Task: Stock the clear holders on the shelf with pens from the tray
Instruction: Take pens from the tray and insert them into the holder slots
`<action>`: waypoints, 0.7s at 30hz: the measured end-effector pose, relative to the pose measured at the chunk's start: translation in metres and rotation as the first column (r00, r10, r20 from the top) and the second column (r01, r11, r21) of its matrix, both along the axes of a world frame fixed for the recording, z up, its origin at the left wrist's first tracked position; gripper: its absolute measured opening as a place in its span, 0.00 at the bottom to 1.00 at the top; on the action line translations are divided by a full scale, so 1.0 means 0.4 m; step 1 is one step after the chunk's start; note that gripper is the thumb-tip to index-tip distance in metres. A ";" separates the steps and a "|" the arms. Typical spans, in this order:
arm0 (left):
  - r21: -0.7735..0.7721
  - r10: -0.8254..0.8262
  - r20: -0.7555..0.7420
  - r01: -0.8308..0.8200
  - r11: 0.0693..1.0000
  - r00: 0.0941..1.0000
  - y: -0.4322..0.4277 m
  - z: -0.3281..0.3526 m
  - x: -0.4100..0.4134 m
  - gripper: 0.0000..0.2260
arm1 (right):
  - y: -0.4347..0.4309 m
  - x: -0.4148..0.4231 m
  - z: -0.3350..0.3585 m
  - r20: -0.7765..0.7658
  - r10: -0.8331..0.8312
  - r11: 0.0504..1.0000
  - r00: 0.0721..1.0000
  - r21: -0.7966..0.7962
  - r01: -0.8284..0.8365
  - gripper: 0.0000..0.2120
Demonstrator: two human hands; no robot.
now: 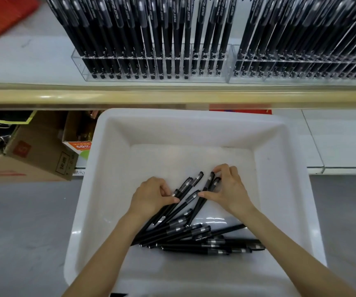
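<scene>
Both hands pinched pens (pixel 185 202) in the tray (pixel 117 168): left grip (pixel 151 195), right grip (pixel 226 185); shafts ran back toward the wrists, holders (pixel 151 67) well beyond.

Left hand (pixel 153 195): bare forearm extended forward, palm down, fingers curled, thumb and forefinger pinched together. Right hand (pixel 228 188): bare forearm extended forward, fingers arched, thumb stretched leftward, fingertips (pixel 216 169) bent downward.

Grey floor (pixel 22 232) spreads below the white shelf (pixel 33 58); cardboard boxes (pixel 33 155) sit under its yellow edge strip (pixel 108 97).
</scene>
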State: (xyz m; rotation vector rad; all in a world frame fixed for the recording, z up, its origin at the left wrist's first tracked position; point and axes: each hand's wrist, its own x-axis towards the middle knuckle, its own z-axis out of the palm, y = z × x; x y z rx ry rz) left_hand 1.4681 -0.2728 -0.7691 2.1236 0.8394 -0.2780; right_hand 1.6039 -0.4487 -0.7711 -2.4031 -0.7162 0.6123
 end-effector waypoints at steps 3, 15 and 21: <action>-0.020 0.002 0.001 -0.002 1.000 1.000 0.004 -0.008 -0.006 0.12 | 0.002 0.001 -0.004 -0.022 -0.002 1.000 1.000 0.015 0.002 0.33; -0.128 0.049 0.042 -0.043 0.991 0.998 0.010 -0.009 -0.012 0.07 | -0.011 0.000 0.004 -0.081 -0.024 0.997 0.996 0.078 0.030 0.31; -0.215 0.091 0.069 -0.075 0.974 0.993 0.007 -0.001 -0.020 0.04 | -0.019 0.017 0.032 -0.268 -0.025 0.997 0.963 0.063 0.044 0.19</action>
